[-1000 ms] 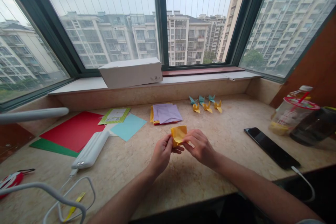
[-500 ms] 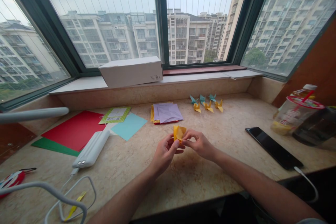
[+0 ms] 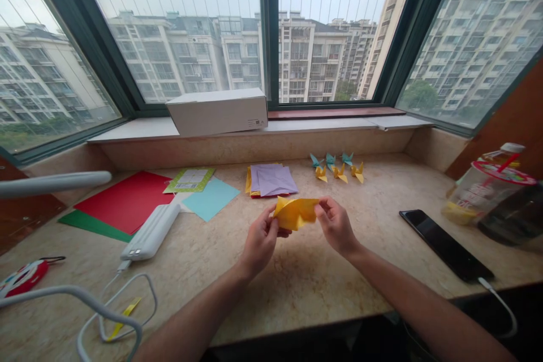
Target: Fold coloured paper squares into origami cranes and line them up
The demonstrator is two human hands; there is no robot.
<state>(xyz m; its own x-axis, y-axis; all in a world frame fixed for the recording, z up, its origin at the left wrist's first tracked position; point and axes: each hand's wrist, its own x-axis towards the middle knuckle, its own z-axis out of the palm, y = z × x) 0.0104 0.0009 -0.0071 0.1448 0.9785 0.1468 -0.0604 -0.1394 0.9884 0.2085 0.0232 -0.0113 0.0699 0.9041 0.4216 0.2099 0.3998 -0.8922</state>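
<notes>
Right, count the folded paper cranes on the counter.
6. Back row: left blue crane, middle blue crane, right blue crane. Front row: left yellow crane, middle yellow crane, right yellow crane. All sit beyond the right hand; none looks hidden.

Under colour and pattern we record: folded paper (image 3: 292, 215), golden yellow. Rear cranes (image 3: 330, 162), teal blue; front cranes (image 3: 340, 174), golden yellow. Paper stack (image 3: 272, 180), lilac on top, yellow and red at the edges. We enter three flat sheets: red sheet (image 3: 123, 203), green sheet (image 3: 95, 225), light blue sheet (image 3: 212, 201). Packet (image 3: 189, 180), lime green around a white panel. Power bank (image 3: 153, 232), white. Strip (image 3: 125, 318), bright yellow. Box (image 3: 216, 113), white, small dark print. Phone (image 3: 445, 244), black. Cup (image 3: 473, 198), clear, white lettering, red rim. Straw (image 3: 508, 163), red. Countertop (image 3: 271, 294), which we class as beige mottled with tan. Window frame (image 3: 268, 39), dark green.
</notes>
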